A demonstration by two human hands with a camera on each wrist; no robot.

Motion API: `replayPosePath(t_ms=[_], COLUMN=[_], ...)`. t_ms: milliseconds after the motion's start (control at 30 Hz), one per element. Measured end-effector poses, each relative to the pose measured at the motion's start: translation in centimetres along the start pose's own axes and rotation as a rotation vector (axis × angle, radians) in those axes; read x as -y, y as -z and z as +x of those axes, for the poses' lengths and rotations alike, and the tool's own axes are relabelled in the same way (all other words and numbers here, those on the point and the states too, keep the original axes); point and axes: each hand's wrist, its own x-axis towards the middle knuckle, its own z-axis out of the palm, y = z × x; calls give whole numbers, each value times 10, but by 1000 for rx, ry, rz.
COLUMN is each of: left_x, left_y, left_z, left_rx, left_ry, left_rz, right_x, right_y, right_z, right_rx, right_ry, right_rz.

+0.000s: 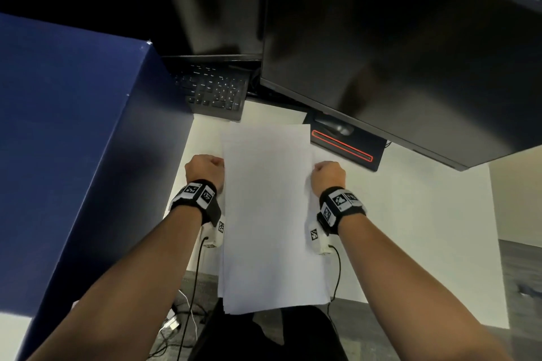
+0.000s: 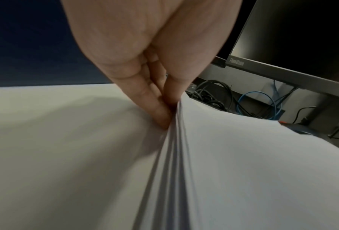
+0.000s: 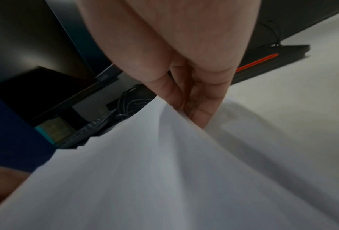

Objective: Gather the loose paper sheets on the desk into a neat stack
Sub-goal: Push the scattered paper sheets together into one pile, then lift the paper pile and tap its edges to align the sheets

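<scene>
A stack of several white paper sheets point(image 1: 268, 214) is held above the white desk point(image 1: 410, 220), its near end past the desk's front edge. My left hand point(image 1: 206, 168) pinches the stack's left edge, thumb and fingers point(image 2: 156, 109) pressed on the layered sheet edges point(image 2: 172, 163). My right hand point(image 1: 328, 174) pinches the right edge, and in the right wrist view its fingers point(image 3: 200, 109) curl round the paper point(image 3: 144, 171). The sheet edges lie slightly offset at the near end.
A dark blue partition point(image 1: 73, 141) stands at the left. Behind the paper are a black keyboard point(image 1: 215, 91), two dark monitors point(image 1: 396, 53) and a black base with a red stripe point(image 1: 343, 143). Cables point(image 2: 213, 95) lie under the monitors. Floor shows below the desk edge.
</scene>
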Motion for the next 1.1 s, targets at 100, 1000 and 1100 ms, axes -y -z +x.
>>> replayPosePath(t_ms=[100, 1000, 1100], left_x=[2, 19, 34], left_y=[7, -24, -18], left_z=[-6, -71, -59], left_rx=[-17, 240, 369], left_ry=[-31, 189, 207], left_rz=[-20, 32, -176], right_x=[3, -13, -21], right_y=[5, -24, -23], right_z=[-1, -54, -44], right_rx=[35, 188, 272], right_ry=[12, -185, -173], right_rz=[53, 53, 104])
